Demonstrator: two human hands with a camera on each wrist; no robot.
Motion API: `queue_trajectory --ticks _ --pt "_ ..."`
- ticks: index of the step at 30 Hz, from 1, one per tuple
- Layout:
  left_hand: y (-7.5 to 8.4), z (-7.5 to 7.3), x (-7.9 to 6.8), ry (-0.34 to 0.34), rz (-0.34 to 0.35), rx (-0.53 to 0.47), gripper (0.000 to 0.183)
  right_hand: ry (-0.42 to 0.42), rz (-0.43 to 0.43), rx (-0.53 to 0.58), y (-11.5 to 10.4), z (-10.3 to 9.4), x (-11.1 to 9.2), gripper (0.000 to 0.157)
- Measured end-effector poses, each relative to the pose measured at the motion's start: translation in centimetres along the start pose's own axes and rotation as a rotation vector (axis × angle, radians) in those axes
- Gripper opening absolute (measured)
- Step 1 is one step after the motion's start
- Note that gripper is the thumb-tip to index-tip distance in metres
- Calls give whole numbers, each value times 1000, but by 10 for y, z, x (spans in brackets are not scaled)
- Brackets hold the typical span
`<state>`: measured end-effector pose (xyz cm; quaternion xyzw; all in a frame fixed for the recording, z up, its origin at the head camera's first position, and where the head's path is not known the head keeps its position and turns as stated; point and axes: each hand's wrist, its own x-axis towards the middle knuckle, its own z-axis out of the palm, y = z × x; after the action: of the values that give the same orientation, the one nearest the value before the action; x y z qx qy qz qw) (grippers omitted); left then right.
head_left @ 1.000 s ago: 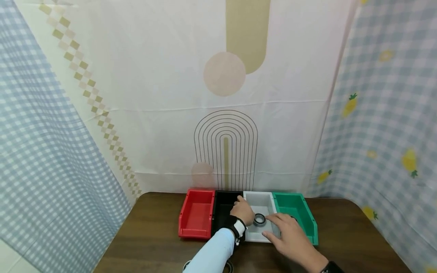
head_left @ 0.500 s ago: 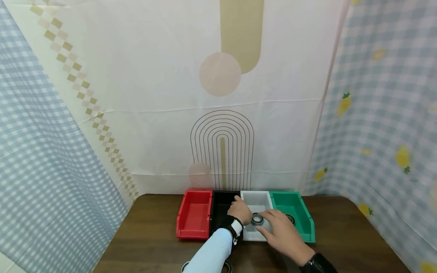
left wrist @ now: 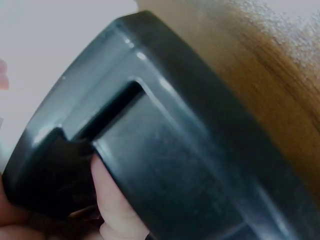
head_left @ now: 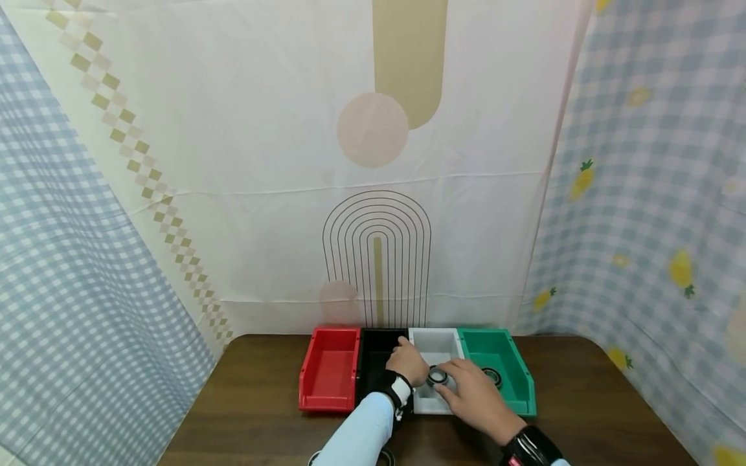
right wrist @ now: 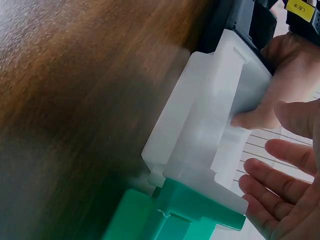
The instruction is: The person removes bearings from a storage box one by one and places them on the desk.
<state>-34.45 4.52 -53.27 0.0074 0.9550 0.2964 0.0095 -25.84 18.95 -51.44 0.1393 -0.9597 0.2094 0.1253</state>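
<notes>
A ring bearing (head_left: 431, 382) lies in the white bin (head_left: 434, 343). My right hand (head_left: 478, 398) hovers at its right side with thumb and forefinger spread around it. Nothing shows between the fingers (right wrist: 280, 182) of that hand in the right wrist view. At the wall between the white bin and the black bin (head_left: 373, 353), my left hand (head_left: 409, 364) grips the edge. Its thumb (right wrist: 250, 119) reaches over into the white bin. The black bin's front wall (left wrist: 170, 165) fills most of the left wrist view and hides part of the hand.
A red bin (head_left: 332, 372) adjoins the black one on the left, and a green bin (head_left: 519, 369) stands on the right. Inside the green bin is another bearing (head_left: 499, 378). Another ring (head_left: 387, 457) lies on the wooden table (head_left: 256, 401), partly behind the left sleeve.
My right hand has shifted left, bringing its thumb and forefinger closer to the bearing in the white bin. My left hand stays at the bin wall. The bearing in the green bin has come into view.
</notes>
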Motion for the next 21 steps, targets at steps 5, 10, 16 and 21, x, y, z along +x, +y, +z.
queue_trajectory --ticks 5,10,16,21 --pt "1 -3 -1 -12 -2 -3 84 -10 -32 -13 -1 0 2 29" --pt "1 -4 -3 -21 -2 -5 81 -51 -81 -81 0 2 4 35" --pt "1 -2 -3 17 7 -10 81 -102 -115 -174 -1 11 12 34" --pt "0 -1 1 -10 -2 -25 78 -132 -69 -178 -8 19 22 18"
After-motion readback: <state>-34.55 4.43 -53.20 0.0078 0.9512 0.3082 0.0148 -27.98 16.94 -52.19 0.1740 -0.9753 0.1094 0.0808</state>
